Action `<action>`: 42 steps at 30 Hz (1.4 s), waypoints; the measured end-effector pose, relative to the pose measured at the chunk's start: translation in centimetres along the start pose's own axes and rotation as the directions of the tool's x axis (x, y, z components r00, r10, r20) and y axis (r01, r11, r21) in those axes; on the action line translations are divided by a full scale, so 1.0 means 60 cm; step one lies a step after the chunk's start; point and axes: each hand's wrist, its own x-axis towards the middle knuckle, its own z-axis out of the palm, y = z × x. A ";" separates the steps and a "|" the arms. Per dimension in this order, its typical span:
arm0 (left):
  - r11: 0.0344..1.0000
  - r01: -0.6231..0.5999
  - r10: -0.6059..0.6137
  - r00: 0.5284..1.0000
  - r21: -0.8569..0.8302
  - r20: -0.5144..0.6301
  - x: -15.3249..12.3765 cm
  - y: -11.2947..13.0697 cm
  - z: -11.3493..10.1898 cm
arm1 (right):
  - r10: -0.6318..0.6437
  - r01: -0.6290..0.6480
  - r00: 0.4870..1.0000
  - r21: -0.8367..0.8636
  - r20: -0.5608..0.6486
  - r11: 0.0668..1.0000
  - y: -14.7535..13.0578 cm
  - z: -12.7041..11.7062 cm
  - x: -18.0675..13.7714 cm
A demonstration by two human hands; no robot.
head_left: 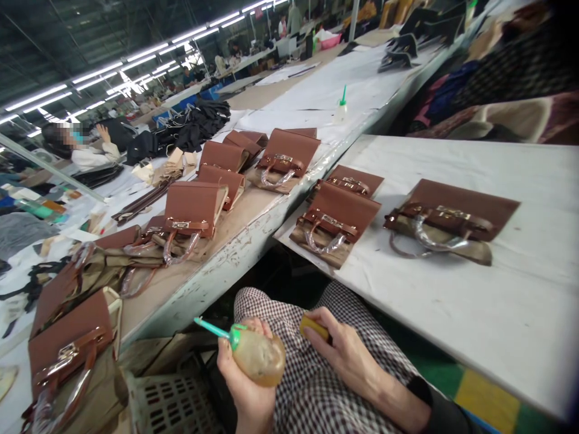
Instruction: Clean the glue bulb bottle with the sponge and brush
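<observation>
My left hand point(246, 386) is wrapped round a squeeze glue bottle point(261, 355) of cloudy yellowish plastic, its green nozzle tilted up to the left. Between the thumb and fingers of my right hand point(341, 346) is a small yellow block point(315, 327); I cannot tell its material. Both hands are above my lap, over checked cloth point(303, 392), and apart from each other. Closest to them are a brown handbag point(341, 208) on the white table and another brown handbag point(194, 208) on the long bench, both with plastic-wrapped handles.
Several more brown bags line the bench point(235, 241). One handbag point(461, 211) lies on the white table point(511, 325). A second green-nozzled bottle point(342, 110) stands farther back. A plastic basket point(174, 401) sits below the bench edge. A co-worker point(97, 150) is at the far left.
</observation>
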 end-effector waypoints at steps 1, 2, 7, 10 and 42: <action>1.000 -0.020 0.020 0.999 0.005 0.045 0.002 0.004 0.001 | 0.031 -0.030 0.999 0.028 -0.027 0.999 -0.004 -0.001 -0.001; 0.999 -0.029 0.028 0.997 0.018 0.073 0.003 0.008 0.003 | 0.041 -0.038 0.998 0.080 -0.040 0.996 -0.013 -0.002 -0.002; 0.995 -0.001 -0.005 0.998 0.103 0.058 0.002 0.009 0.010 | -0.155 0.130 0.985 0.268 0.076 0.955 -0.084 0.013 -0.008; 0.997 -0.007 0.006 1.000 0.082 0.013 0.002 -0.001 0.006 | -0.198 0.175 0.977 0.239 0.074 0.955 -0.081 0.023 -0.003; 0.982 -0.169 0.136 0.944 0.088 0.301 -0.003 0.004 0.019 | 0.053 -0.029 0.996 0.286 -0.076 0.958 -0.008 0.010 0.015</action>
